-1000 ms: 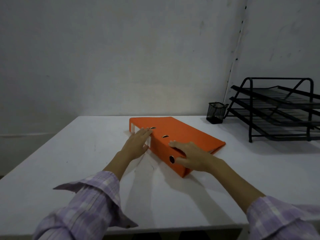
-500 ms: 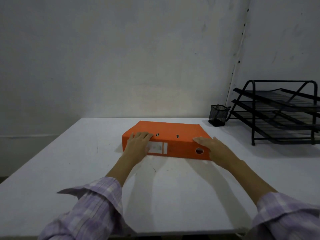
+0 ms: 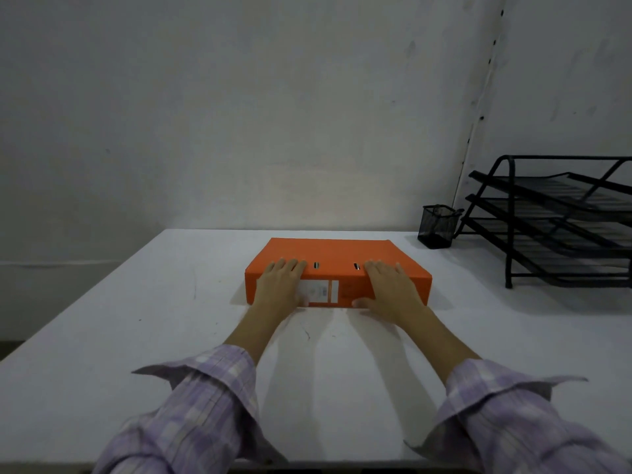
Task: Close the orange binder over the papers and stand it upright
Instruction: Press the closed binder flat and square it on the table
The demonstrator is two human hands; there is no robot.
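Observation:
The orange binder [image 3: 337, 254] lies flat and closed on the white table [image 3: 136, 336], its spine with a white label facing me. My left hand [image 3: 280, 285] covers the left part of the spine, fingers curled over the top edge. My right hand [image 3: 388, 289] grips the right part of the spine the same way, thumb low at the table. The papers are hidden inside the binder.
A black mesh pen cup [image 3: 437, 226] stands at the back right near the wall. A black three-tier wire letter tray [image 3: 561, 220] fills the far right of the table. Bare table surface lies left of the binder and in front of it.
The binder has turned from a slant to square with its spine toward me. My right hand slid from the binder's right end inward onto the spine; my left hand stayed on the left part.

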